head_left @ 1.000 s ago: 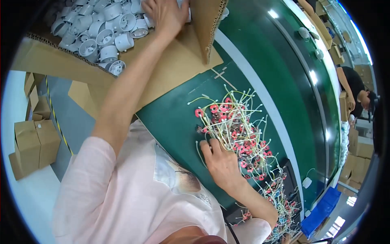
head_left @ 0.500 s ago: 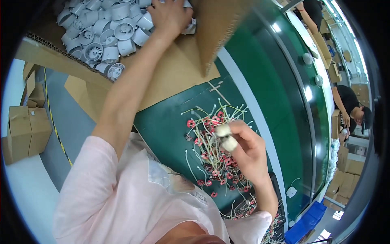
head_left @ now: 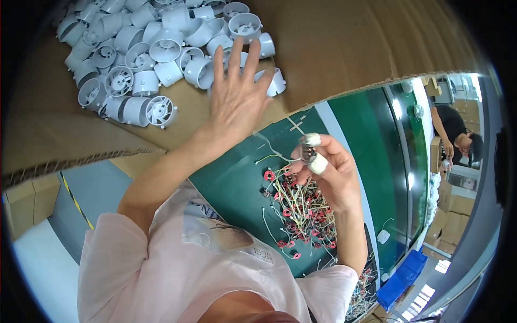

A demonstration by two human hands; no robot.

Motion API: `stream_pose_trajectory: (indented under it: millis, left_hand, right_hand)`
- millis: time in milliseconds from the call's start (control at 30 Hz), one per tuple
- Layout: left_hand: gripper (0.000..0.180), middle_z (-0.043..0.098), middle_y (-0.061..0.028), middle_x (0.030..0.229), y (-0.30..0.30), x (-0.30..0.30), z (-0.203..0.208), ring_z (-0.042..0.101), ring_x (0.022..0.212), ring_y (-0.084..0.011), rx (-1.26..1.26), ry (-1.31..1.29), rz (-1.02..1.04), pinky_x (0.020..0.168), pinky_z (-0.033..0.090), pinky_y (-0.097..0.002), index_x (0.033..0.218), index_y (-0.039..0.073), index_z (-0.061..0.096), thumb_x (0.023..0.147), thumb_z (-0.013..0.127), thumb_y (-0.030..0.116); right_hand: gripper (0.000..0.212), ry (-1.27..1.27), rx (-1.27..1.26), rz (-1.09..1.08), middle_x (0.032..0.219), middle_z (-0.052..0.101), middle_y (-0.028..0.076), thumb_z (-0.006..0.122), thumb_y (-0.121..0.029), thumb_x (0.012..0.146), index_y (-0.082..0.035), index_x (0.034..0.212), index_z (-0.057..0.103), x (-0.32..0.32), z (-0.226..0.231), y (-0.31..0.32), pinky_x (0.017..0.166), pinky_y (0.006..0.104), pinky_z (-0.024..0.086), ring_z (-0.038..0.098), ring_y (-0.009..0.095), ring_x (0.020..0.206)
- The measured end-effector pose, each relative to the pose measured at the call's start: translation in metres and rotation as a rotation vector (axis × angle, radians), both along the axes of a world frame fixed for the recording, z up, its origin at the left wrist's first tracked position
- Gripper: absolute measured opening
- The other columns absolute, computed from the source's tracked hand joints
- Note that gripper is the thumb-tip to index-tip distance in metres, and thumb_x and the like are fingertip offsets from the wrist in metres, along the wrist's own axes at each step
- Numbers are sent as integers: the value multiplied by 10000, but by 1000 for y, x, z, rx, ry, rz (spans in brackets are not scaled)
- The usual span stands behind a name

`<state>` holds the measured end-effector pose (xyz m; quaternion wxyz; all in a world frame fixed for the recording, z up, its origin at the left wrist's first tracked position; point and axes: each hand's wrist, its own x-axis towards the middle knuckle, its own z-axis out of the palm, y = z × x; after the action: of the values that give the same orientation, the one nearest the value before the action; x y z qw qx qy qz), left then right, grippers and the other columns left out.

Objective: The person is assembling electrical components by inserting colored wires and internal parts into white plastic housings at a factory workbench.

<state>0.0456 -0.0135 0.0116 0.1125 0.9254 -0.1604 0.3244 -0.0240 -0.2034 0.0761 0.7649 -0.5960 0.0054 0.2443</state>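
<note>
My left hand (head_left: pixel 235 99) reaches into a cardboard box (head_left: pixel 344 46), palm down with its fingers spread. Its fingertips are among light grey plastic fan housings (head_left: pixel 165 46), round cups with blades inside. One housing (head_left: pixel 276 82) lies beside the thumb, and I see none gripped. My right hand (head_left: pixel 336 167), with white coverings on thumb and fingertip, pinches a small dark coil part (head_left: pixel 308 153) with thin pale wires trailing left. Below it, a pile of red-and-dark ring-shaped coil parts with wires (head_left: pixel 301 207) lies on the green work surface (head_left: pixel 237 185).
A green conveyor (head_left: pixel 371 134) runs along the right, carrying a white wired piece (head_left: pixel 383 236). A blue bin (head_left: pixel 403 280) stands at the lower right. Another person (head_left: pixel 458 134) works across the line. Cardboard boxes (head_left: pixel 32 202) stand at left beside a yellow-black floor stripe (head_left: pixel 76 202).
My left hand has come nearer from the far part of the housings, fingers now spread. My right hand has lifted slightly away from the pile with the coil part. The view has shifted.
</note>
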Motion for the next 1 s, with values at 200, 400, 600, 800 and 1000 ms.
stream_pose_trajectory:
  millis: [200,400,600,800,1000]
  left_hand:
    - [377,474,-165,1175,-10,-8,-29,479,1085,-338,13,166,-335,990,325,-464,1016,79,588,667,687,180]
    - [435,479,-149,1153,3,-28,-30,497,1075,-302,-219,469,-540,933,403,-415,1083,80,532,673,676,106]
    - [536,529,-115,1103,29,-41,-6,550,999,-252,-1347,1316,-742,808,474,-373,1230,99,437,738,647,60]
    - [633,544,-86,1071,27,-39,-2,555,979,-199,-1525,1706,-729,782,474,-336,1301,88,373,740,666,71]
    - [689,539,-63,1068,18,-50,-11,544,976,-152,-1187,1376,-799,801,454,-281,1336,89,353,730,679,50]
  right_hand:
    - [446,77,195,-154,946,602,215,687,-163,796,23,1144,480,-10,-3,-24,565,297,566,661,230,752]
    - [427,83,270,-202,881,590,195,671,-175,813,15,1128,455,-21,-5,-35,549,296,559,656,221,707]
    - [399,46,421,-193,848,537,124,649,-194,838,5,1116,442,-20,-10,-38,478,243,471,557,132,565]
    - [401,109,755,-187,896,549,143,625,-240,852,-3,1122,449,-13,-13,-31,521,294,485,577,168,661]
    - [348,154,806,-254,926,550,115,588,-266,878,-40,1114,468,-12,-15,-25,551,260,426,533,130,653]
